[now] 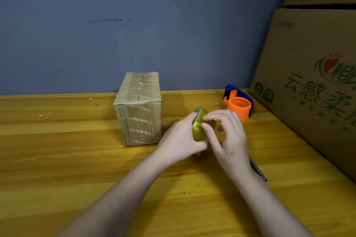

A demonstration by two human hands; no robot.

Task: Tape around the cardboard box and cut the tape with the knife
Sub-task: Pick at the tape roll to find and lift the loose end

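Brown cardboard box [139, 109] upright on table, already taped; yellow-green tape roll [199, 128] held right of it.

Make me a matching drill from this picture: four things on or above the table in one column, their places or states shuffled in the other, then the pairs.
Things:
1. tape roll
2. small cardboard box
3. orange dispenser
4. knife

Places or states:
A. lies on the table, partly hidden behind the right wrist
B. stands at the back near the wall, already bearing printed tape
C. held between the left hand and the right hand
D. rests at the back right, beside the big printed cartons

Pairs: 1-C, 2-B, 3-D, 4-A
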